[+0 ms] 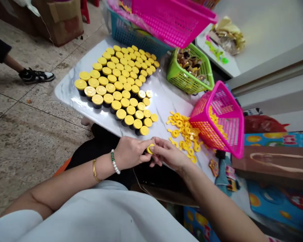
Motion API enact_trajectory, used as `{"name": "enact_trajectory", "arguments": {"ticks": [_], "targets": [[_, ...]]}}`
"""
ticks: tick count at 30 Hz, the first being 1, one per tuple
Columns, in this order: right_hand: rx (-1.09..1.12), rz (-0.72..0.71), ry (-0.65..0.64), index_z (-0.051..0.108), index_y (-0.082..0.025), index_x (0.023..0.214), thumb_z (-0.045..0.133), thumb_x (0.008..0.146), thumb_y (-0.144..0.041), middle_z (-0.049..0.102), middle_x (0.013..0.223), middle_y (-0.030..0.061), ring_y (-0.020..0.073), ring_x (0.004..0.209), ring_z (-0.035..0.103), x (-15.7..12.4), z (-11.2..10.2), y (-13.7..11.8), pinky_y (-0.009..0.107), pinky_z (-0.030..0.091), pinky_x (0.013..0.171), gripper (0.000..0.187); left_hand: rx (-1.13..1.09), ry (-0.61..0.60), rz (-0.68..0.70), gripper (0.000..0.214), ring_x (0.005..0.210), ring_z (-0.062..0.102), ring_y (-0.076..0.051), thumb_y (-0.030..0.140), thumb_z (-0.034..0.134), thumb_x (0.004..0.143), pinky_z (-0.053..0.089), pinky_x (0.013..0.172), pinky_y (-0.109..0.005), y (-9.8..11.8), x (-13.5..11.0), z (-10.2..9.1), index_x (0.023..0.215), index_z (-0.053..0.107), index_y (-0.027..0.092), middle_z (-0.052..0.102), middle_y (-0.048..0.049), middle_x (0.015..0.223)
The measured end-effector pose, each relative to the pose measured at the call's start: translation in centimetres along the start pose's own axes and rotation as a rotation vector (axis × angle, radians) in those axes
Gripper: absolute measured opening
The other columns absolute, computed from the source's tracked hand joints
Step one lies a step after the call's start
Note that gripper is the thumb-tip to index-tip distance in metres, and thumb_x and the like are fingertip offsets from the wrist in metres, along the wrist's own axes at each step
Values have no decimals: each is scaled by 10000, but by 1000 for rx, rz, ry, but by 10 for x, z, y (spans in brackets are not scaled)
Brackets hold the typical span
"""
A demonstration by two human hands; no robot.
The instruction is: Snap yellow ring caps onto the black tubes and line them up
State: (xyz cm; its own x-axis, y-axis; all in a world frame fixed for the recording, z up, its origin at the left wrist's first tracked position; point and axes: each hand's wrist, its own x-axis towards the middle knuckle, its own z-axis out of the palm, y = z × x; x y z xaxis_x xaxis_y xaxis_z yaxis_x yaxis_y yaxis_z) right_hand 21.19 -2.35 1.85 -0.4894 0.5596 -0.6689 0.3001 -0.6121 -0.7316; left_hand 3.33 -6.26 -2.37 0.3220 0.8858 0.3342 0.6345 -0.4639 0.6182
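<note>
Between my two hands, just off the table's near edge, is a small round piece with a yellow top (150,149). My left hand (130,151) is closed on it from one side, with the thumb and index finger at its rim. From the other side the fingers of my right hand (168,153) pinch the same piece. My fingers hide its lower part. Just beyond my hands, many dark pieces with round yellow caps (121,114) stand upright in close rows. Loose yellow ring-shaped plastic parts (184,129) lie in a pile beyond my right hand.
A tipped pink basket (224,117) holds more yellow parts. Behind it stands a green basket (192,72) of brownish pieces. Pink (166,23) and blue (131,37) baskets are stacked at the table's far edge. Another person's shoe (36,76) is on the floor at left.
</note>
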Motion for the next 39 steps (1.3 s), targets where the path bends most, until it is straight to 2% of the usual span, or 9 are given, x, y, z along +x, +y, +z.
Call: {"name": "enact_trajectory", "arguments": {"ticks": [5,8,10,16,21,26,30,35,39], "targets": [[-46,-238,79,459,-217,944,752,760,-453,562,554,-109,63,359,492,-6,5,15,264,564,454,419,41,-76,-48,246,742,689,-198,308,601,848,447,603,-280,6,-7,-1,1057,653,190,735,-28,835],[-165,-316,202,449,-255,1171,812,673,-380,610,726,-82,51,366,473,-7,14,27,218,491,355,629,30,-145,-30,241,781,696,-214,303,603,856,490,644,-293,5,-5,-5,1064,633,184,738,-52,888],[-260,-353,362,466,-257,1182,758,709,-384,586,706,-82,62,359,446,-1,24,33,204,419,289,571,9,-185,-7,285,797,695,-225,295,643,816,510,662,-299,1,-3,-9,1076,622,180,738,-68,916],[-421,-513,816,591,-192,1140,697,698,-303,518,555,-74,129,459,515,27,37,16,229,393,394,468,-273,-55,-24,524,630,622,-146,170,617,778,492,619,-241,-16,-6,-30,1299,562,162,689,-2,752],[-510,-445,804,605,-173,1196,725,689,-344,517,543,-76,135,475,504,33,39,4,254,422,472,548,-469,79,-97,455,575,567,-110,221,613,816,471,610,-221,-33,-42,-41,1266,616,155,647,23,688],[-586,-551,931,370,-216,1456,779,674,-464,642,1009,57,242,848,650,23,40,23,375,550,715,917,-471,206,-262,290,570,565,-99,291,549,892,449,594,-206,-74,-98,-47,1114,707,193,677,4,712],[-760,-463,981,101,-315,1551,803,639,-537,493,1439,118,378,1332,444,26,41,30,517,429,1042,1171,-373,156,-474,290,702,647,-145,349,515,897,483,706,-251,-128,-138,-38,989,746,201,748,-44,888],[-776,-236,941,-45,-128,1570,753,631,-640,366,1528,231,408,1393,379,48,47,1,542,349,1106,1334,-397,-40,-814,407,657,654,-189,440,455,872,496,659,-279,-191,-177,-20,1007,719,161,721,-33,725],[-852,-200,908,-58,-82,1565,742,616,-676,407,1489,265,436,1352,425,63,38,-28,553,386,1060,1376,-308,-95,-1026,274,685,636,-183,389,560,816,479,651,-263,-215,-227,-14,883,703,164,699,-10,698]]}}
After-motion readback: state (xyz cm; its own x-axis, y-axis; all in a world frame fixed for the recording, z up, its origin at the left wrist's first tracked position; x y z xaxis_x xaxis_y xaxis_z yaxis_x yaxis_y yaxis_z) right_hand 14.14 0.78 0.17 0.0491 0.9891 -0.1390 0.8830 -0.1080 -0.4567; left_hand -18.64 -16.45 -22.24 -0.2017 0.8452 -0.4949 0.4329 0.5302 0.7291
